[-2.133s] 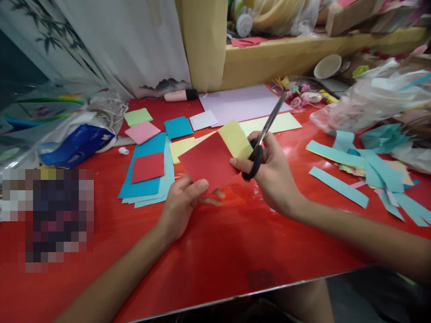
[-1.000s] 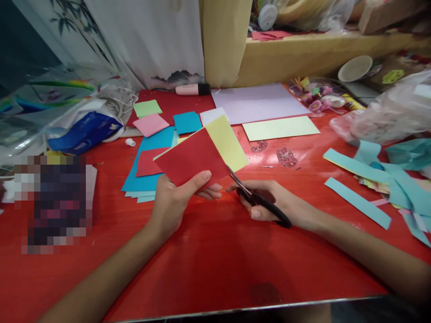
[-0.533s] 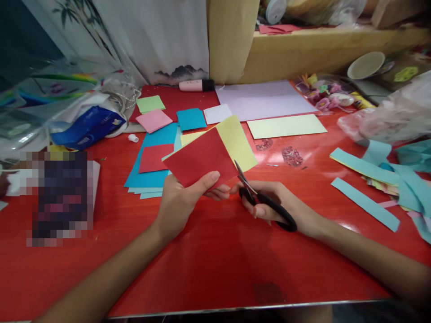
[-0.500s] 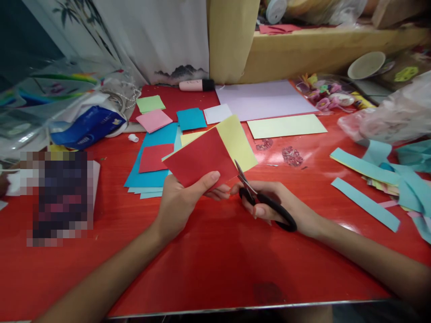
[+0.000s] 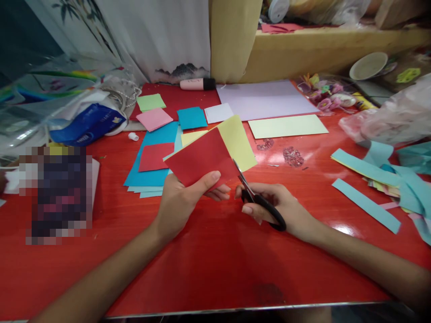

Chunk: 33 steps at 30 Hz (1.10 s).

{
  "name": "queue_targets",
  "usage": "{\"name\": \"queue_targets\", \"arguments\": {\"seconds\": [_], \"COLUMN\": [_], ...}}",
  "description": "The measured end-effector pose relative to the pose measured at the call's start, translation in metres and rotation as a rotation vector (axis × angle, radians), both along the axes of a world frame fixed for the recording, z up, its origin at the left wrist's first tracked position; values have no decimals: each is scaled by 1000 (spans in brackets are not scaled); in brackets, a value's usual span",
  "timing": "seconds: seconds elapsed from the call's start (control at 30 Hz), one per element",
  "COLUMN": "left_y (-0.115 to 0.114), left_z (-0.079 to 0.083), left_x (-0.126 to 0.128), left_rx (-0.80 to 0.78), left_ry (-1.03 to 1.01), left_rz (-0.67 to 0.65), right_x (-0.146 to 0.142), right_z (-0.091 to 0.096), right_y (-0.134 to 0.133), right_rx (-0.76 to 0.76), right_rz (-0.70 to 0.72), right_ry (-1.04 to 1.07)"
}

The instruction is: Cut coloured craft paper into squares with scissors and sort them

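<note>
The step in hand looked to be cutting the yellow sheet (image 5: 238, 143) beside the edge of the red paper (image 5: 202, 157) that lay over it, with the two raised above the table (image 5: 202, 269) in front of the person. The left hand (image 5: 186, 197) gripped the pair at their near side, thumb pressed on the red face and fingers underneath. The right hand (image 5: 274, 202) was closed round the black handles of the scissors (image 5: 267, 208), whose blades pointed up and away, the tips at the red paper's right edge, where the yellow stuck out (how far the blades were parted, I could not tell). As I judged it, the next move called for keeping the layers from slipping and the blades in line with that red edge. For moving, the bare red surface between the forearms gave room, as far as the table's front edge (image 5: 202, 312). Beyond the papers, things crowded closer: the blue sheet (image 5: 134, 175) lay partly behind the left hand, and the pale green strip (image 5: 288, 127) lay past the yellow corner. Off to the right, well apart from the scissors, lay a pale blue strip (image 5: 367, 205).
</note>
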<state>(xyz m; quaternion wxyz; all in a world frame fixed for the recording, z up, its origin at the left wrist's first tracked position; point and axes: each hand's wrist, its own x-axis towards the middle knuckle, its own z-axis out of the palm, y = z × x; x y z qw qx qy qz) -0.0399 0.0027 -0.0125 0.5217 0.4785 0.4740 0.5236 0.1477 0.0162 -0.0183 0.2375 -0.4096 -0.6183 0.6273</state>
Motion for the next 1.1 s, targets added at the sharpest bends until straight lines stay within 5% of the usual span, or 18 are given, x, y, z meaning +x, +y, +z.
{"name": "queue_targets", "arguments": {"seconds": [0.67, 1.1], "left_y": [-1, -2], "left_z": [-3, 0], "left_x": [1, 3], "left_rx": [18, -13], "left_ry": [51, 105], "left_rz": [-49, -96], "right_x": [-1, -5], "right_z": [-8, -6], "right_y": [-6, -7], "right_rx": [163, 105], "right_rz": [-60, -93], "right_ry": [-119, -80]}}
